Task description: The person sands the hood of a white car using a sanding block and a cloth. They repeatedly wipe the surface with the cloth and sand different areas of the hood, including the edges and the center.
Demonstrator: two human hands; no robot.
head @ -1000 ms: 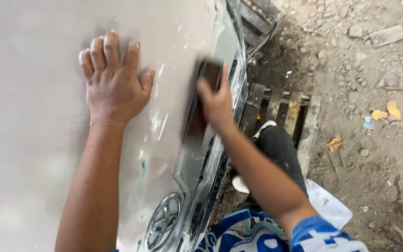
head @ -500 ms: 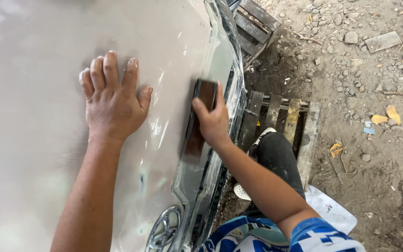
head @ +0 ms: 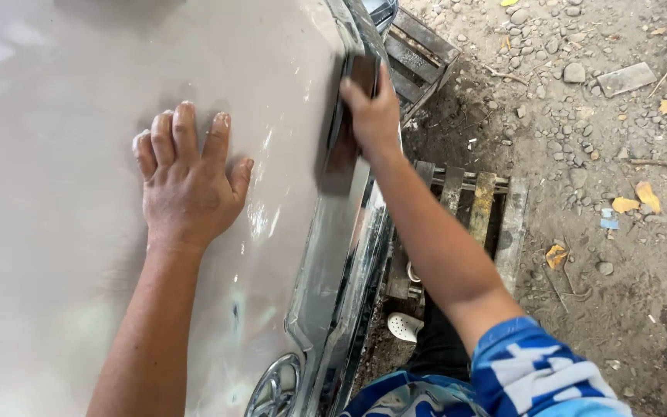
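Observation:
My left hand [head: 187, 181] lies flat, fingers spread, on the pale grey car hood [head: 63, 232]. My right hand [head: 372, 116] grips a dark rectangular sanding block [head: 345, 127] and presses it against the hood's front edge, just above the chrome grille strip [head: 330, 255]. A round chrome emblem [head: 274, 386] sits low on the grille. My right forearm reaches down from a blue and white sleeve [head: 538, 371].
A wooden pallet [head: 472, 201] lies on the ground under the car's front, with another slatted crate [head: 418, 54] farther up. Gravel, stones and dry leaves cover the dirt on the right. A white clog [head: 405, 326] shows by my dark trouser leg.
My right hand has slid the sanding block up along the hood's front edge. My left hand has stayed flat on the hood. The view has shifted downward.

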